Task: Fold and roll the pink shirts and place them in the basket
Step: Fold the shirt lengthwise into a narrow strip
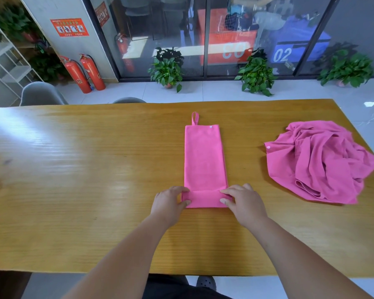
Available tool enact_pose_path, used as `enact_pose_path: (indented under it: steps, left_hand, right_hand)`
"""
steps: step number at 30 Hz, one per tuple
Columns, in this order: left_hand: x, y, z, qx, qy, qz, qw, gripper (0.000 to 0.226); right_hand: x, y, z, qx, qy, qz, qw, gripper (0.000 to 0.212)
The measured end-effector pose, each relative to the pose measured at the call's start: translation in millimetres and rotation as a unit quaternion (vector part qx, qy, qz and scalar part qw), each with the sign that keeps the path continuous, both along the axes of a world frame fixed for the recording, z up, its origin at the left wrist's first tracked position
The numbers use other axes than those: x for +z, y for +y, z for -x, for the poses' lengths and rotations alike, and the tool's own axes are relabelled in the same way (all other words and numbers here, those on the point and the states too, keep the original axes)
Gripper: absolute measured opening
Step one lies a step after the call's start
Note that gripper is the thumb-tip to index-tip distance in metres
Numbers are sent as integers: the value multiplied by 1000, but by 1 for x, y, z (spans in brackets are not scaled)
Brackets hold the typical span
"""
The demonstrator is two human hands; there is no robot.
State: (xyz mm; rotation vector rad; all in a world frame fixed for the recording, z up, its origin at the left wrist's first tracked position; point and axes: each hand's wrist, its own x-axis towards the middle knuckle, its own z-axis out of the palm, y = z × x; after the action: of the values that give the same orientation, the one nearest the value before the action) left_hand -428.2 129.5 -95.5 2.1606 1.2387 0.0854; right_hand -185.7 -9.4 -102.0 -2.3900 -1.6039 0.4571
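A pink cloth folded into a long narrow strip [204, 160] lies on the wooden table [73, 169], running away from me, with a loop and a white snap at its far end. Its near end is turned over into a flat first roll. My left hand [168, 203] pinches the left end of that roll and my right hand [242, 201] pinches the right end. A second pink cloth [320, 160] lies crumpled in a heap at the right of the table. No basket is in view.
Two grey chairs [39, 94] stand behind the table's far edge at the left. Red fire extinguishers [84, 74] and potted plants [166, 70] stand on the floor beyond, in front of a glass wall.
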Motion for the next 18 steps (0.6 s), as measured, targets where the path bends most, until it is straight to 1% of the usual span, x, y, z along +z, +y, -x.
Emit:
enact_pose_path:
  steps: [4, 6, 8, 9, 10, 12, 13, 15, 16, 17, 18]
  left_hand:
    - [-2, 9, 8, -6, -19, 106, 994, 23]
    - [-5, 13, 11, -1, -36, 155, 987, 22]
    - [-4, 15, 11, 10, -39, 165, 986, 22]
    - [-2, 14, 10, 13, -40, 140, 989, 21]
    - [-1, 12, 8, 12, -39, 93, 995, 19]
    - [-1, 2, 6, -12, -45, -37, 998, 12]
    - [-4, -4, 7, -31, -45, -101, 993, 9]
    - [-14, -15, 10, -63, -29, -206, 976, 5]
    - [-23, -19, 12, -80, -22, -253, 964, 6]
    - [-28, -24, 15, -92, -17, -288, 953, 10]
    - [-31, -27, 18, -98, -15, -305, 947, 16]
  right_hand:
    - [-7, -3, -8, -25, 113, 16, 993, 29]
    - [-8, -4, -9, -41, 144, 22, 988, 27]
    - [-6, -4, -5, -58, 140, 13, 988, 22]
    - [-3, -4, 0, -63, 117, -8, 991, 17]
    - [-1, -5, 5, -66, 83, -44, 993, 11]
    - [-5, -7, 14, -45, -12, -115, 992, 3]
    - [-10, -9, 18, -25, -56, -133, 989, 4]
    - [-23, -15, 23, 16, -115, -154, 981, 7]
    - [-27, -20, 24, 29, -136, -165, 977, 2]
    - [-28, -23, 25, 35, -150, -169, 974, 10]
    - [-28, -27, 26, 41, -161, -158, 973, 23]
